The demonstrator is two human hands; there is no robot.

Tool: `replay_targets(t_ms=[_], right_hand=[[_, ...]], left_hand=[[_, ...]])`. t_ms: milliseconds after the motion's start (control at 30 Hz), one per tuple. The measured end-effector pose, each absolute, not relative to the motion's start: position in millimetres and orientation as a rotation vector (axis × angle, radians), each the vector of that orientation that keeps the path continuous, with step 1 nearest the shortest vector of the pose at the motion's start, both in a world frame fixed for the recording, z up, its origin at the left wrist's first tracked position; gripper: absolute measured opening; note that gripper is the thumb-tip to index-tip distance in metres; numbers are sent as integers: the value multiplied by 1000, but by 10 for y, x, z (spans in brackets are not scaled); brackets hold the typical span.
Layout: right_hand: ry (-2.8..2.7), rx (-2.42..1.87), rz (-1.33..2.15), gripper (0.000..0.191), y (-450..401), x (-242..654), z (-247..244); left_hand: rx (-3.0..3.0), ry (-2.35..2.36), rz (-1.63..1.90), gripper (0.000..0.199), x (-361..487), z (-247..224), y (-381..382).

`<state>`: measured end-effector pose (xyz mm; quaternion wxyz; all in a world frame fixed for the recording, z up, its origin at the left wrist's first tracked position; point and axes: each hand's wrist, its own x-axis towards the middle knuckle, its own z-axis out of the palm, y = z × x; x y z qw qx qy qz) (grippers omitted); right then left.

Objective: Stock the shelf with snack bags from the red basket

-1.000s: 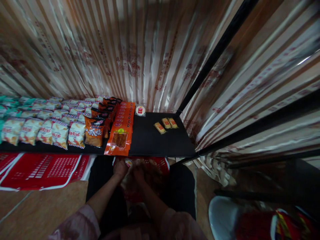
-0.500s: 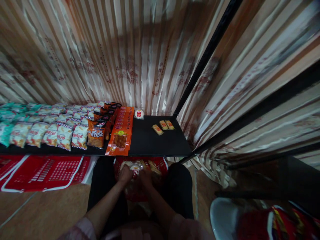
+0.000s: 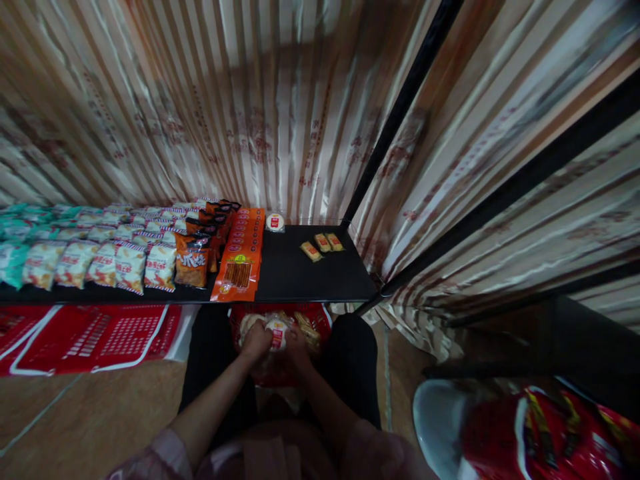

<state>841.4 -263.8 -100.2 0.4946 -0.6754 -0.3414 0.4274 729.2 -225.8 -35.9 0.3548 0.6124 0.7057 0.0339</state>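
Between my legs sits a red basket (image 3: 325,319) with wrapped snacks in it. Just over its contents, my left hand (image 3: 256,341) and my right hand (image 3: 296,341) grip a round white snack packet (image 3: 278,335) with a red label, one from each side. My fingers are partly hidden under the packet. Yellowish wrapped snacks (image 3: 308,327) lie in the basket by my right hand, and pale round packets (image 3: 247,325) by my left. On the black shelf (image 3: 295,280) ahead, a similar round white packet (image 3: 275,222) lies at the back edge.
Three small yellow packets (image 3: 323,244) lie on the shelf's right part. Orange snack packs (image 3: 240,260) and rows of white bags (image 3: 130,267) fill its left. Black posts (image 3: 400,113) stand at right. Red baskets (image 3: 115,333) are below left; a white stool (image 3: 435,413) is lower right.
The round white packet has come up more clearly into view between my hands, its label now facing up. My view has shifted slightly; the shelf goods look unmoved.
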Motion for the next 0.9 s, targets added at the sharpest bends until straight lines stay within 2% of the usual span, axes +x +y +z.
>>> replay_targets(t_ms=[133,400,900], right_hand=[[-773,-1632,1039,26,-2696,8437,-801],[-928,-1689,799,33,-2705,8549,-282],[-1181,-1836,735,42,-2320,8677,-54]], left_hand=[[1599,1807,166,25,7335,-207,-2268],[1588,1767,328,22,7488,158,-2220],[1495,1749,562,26,7538,205,-1835]])
